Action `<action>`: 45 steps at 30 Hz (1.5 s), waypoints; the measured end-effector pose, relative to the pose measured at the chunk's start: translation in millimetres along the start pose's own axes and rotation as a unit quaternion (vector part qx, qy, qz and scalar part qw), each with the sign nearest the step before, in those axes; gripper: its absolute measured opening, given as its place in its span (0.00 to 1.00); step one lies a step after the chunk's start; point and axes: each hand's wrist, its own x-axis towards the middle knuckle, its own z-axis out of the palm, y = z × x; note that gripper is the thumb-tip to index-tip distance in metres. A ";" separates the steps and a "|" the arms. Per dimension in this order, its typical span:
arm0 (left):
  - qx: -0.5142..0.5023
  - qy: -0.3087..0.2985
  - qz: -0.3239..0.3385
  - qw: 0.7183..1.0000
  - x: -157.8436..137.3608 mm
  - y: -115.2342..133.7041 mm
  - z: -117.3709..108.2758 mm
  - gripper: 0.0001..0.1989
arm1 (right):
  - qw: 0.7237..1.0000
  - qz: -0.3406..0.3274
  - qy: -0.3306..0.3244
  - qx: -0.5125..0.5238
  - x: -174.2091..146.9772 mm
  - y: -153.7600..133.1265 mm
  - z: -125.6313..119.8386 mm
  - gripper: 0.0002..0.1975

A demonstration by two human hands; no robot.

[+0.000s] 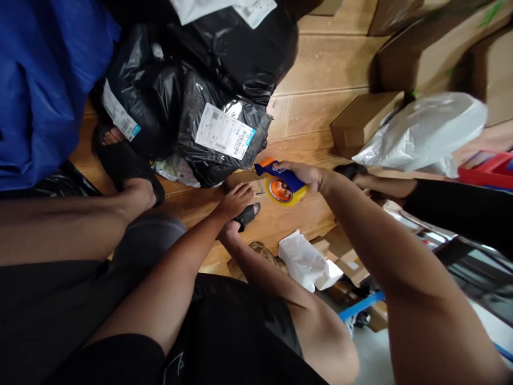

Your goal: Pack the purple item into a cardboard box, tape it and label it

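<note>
In the head view, a tape dispenser [294,181] is gripped by the right hand [306,175], with fingers wrapped over its blue handle, above the wooden floor [323,64]. The left hand [236,200] is spread fairly flat, on or just over brown cardboard [245,177]; contact cannot be told. Beyond it the way is blocked by black parcels [190,131], and a sandal [249,215] is set near its fingers. Bare floor is seen between the parcels and a small box [360,120].

labelled black parcels [224,133], cardboard boxes [360,120] and a tape dispenser [295,181] mark this as a parcel-packing room.
</note>
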 end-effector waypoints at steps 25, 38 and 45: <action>-0.108 0.045 -0.039 0.992 -0.6 4.7 4.9 0.22 | 0.973 0.210 -0.027 -0.089 49.6 -67.3 22.7 0.24; -0.104 0.045 -0.049 0.992 3.8 5.2 1.6 0.18 | 0.977 0.206 -0.043 -0.037 43.5 -55.4 23.1 0.22; -0.090 0.046 -0.042 0.994 8.5 2.0 2.9 0.15 | 0.979 0.200 -0.012 -0.029 42.4 -49.8 15.3 0.17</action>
